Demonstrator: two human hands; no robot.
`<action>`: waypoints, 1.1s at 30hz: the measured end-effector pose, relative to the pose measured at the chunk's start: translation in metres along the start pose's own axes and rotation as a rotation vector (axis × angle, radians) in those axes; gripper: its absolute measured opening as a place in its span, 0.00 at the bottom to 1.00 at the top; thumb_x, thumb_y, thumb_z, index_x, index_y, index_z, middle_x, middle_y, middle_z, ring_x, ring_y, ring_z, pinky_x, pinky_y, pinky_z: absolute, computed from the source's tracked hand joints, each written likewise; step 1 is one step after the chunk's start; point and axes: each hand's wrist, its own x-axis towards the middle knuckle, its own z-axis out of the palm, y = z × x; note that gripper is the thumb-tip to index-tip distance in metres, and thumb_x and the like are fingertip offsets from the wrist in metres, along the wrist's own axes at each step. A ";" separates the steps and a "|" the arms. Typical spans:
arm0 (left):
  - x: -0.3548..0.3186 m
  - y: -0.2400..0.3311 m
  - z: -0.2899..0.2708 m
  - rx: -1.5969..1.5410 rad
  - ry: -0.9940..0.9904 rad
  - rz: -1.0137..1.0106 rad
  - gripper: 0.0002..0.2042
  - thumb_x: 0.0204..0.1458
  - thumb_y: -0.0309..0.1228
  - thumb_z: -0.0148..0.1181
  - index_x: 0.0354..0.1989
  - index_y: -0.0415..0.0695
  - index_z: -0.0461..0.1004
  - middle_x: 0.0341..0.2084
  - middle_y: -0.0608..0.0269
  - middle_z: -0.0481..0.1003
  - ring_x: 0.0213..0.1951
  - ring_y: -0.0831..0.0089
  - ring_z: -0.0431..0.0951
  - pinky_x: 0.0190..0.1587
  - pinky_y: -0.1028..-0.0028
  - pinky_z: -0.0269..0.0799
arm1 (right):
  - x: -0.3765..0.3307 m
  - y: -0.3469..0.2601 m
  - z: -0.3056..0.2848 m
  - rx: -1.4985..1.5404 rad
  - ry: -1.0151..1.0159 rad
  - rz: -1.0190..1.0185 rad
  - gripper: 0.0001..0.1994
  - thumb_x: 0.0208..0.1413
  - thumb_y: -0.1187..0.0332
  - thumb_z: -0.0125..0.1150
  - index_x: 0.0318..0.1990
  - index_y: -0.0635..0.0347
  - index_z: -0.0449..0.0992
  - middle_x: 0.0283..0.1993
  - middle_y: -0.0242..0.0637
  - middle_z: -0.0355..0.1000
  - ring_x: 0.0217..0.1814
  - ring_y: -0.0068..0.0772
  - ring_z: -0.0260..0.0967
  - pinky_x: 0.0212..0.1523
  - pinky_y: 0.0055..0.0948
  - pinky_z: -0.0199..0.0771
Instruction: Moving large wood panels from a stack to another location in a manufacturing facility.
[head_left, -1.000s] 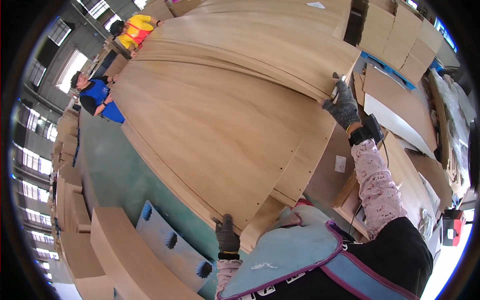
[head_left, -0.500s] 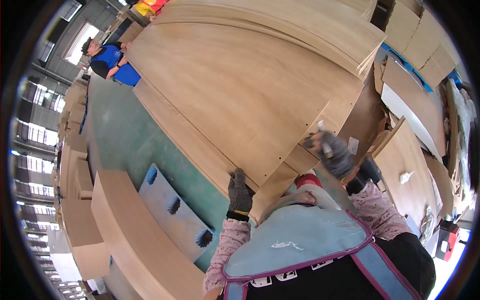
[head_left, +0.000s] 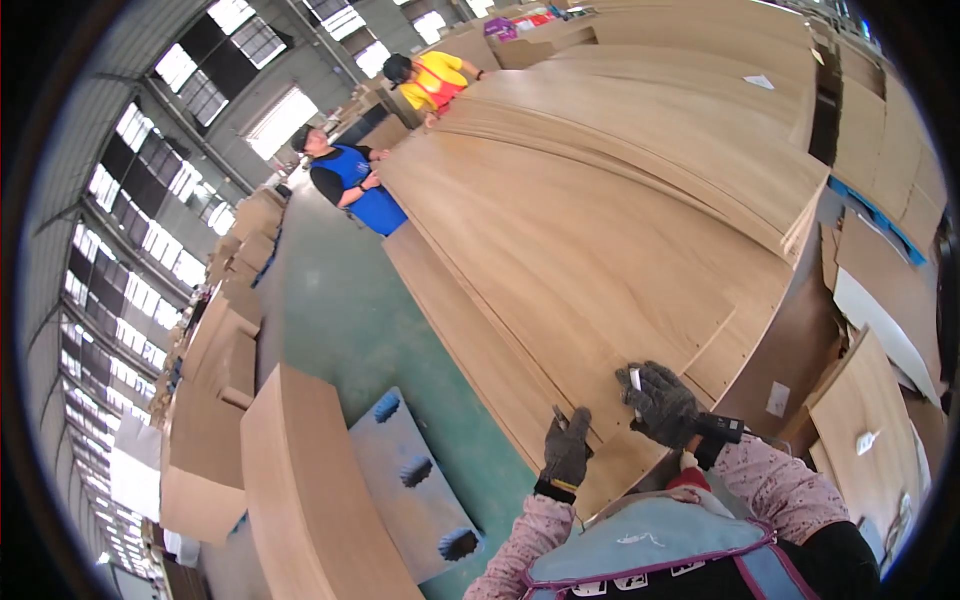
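My left hand, in a dark grey knitted glove, rests at the near left corner of a large flat wooden panel, its fingers stretched forward against the surface. Just to its right, my right hand, gloved alike, is closed over the panel's near end. A small white object sticks out between its fingers; too little shows to tell its kind. The panel lies on other broad boards, and a long lower board runs along its left side. Small dark holes dot the near end.
Two people, one in a blue apron and one in yellow and red, stand at the far end. Stacked panels lie beyond. On the left are a long wooden box and a grey slab with blue-rimmed holes. A board leans at right.
My view has lifted and swung, showing more of the hall. My right hand has come closer to my left and settled on the panel end; it was blurred by motion before.
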 end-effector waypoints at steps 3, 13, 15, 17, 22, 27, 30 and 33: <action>-0.025 0.041 0.002 0.042 0.012 0.088 0.12 0.53 0.40 0.60 0.29 0.46 0.67 0.14 0.73 0.62 0.13 0.81 0.62 0.15 0.78 0.59 | 0.023 -0.004 -0.013 0.020 0.097 -0.026 0.23 0.31 0.66 0.68 0.41 0.56 0.71 0.55 0.45 0.67 0.57 0.52 0.63 0.56 0.50 0.62; -0.038 0.124 0.083 -0.038 -0.397 0.651 0.12 0.60 0.35 0.50 0.46 0.42 0.70 0.19 0.68 0.71 0.15 0.84 0.65 0.16 0.83 0.59 | 0.066 0.048 -0.105 0.439 0.615 0.208 0.19 0.44 0.74 0.67 0.44 0.63 0.68 0.51 0.47 0.71 0.47 0.37 0.72 0.47 0.33 0.72; -0.031 0.119 0.091 -0.028 -0.449 0.777 0.13 0.60 0.36 0.50 0.48 0.43 0.70 0.19 0.68 0.72 0.16 0.85 0.66 0.16 0.84 0.59 | 0.059 0.084 -0.117 0.317 0.703 0.472 0.22 0.45 0.73 0.68 0.48 0.64 0.67 0.52 0.47 0.69 0.49 0.38 0.71 0.50 0.31 0.71; -0.027 0.109 0.088 0.141 -0.407 0.314 0.11 0.59 0.31 0.51 0.47 0.38 0.68 0.26 0.67 0.69 0.28 0.77 0.73 0.31 0.77 0.71 | 0.069 0.109 -0.138 0.345 0.900 0.556 0.24 0.50 0.71 0.65 0.53 0.66 0.65 0.52 0.46 0.67 0.48 0.37 0.69 0.49 0.31 0.71; -0.011 0.030 0.080 0.022 -0.273 0.167 0.14 0.58 0.40 0.54 0.46 0.44 0.71 0.20 0.67 0.71 0.15 0.84 0.64 0.14 0.84 0.57 | 0.076 0.192 -0.194 -0.094 0.935 0.558 0.22 0.59 0.64 0.57 0.56 0.68 0.64 0.47 0.43 0.68 0.42 0.27 0.67 0.41 0.25 0.72; -0.008 -0.025 0.057 0.076 -0.031 -0.023 0.13 0.57 0.40 0.55 0.44 0.44 0.72 0.20 0.66 0.71 0.14 0.83 0.64 0.14 0.82 0.56 | 0.088 0.203 -0.201 0.008 1.007 0.568 0.19 0.60 0.63 0.55 0.54 0.66 0.65 0.41 0.38 0.69 0.38 0.24 0.66 0.42 0.24 0.69; -0.004 -0.046 0.047 0.042 0.016 -0.066 0.14 0.57 0.40 0.54 0.44 0.43 0.73 0.20 0.64 0.73 0.13 0.82 0.63 0.13 0.82 0.56 | 0.092 0.201 -0.199 0.183 0.975 0.596 0.15 0.62 0.64 0.52 0.51 0.62 0.67 0.37 0.32 0.68 0.35 0.19 0.62 0.37 0.22 0.66; 0.002 -0.051 0.058 0.003 0.003 -0.021 0.15 0.58 0.40 0.54 0.46 0.43 0.72 0.20 0.63 0.74 0.13 0.82 0.63 0.14 0.82 0.57 | 0.082 0.213 -0.203 0.340 1.046 0.586 0.12 0.62 0.63 0.51 0.47 0.61 0.69 0.34 0.28 0.67 0.33 0.19 0.60 0.35 0.21 0.64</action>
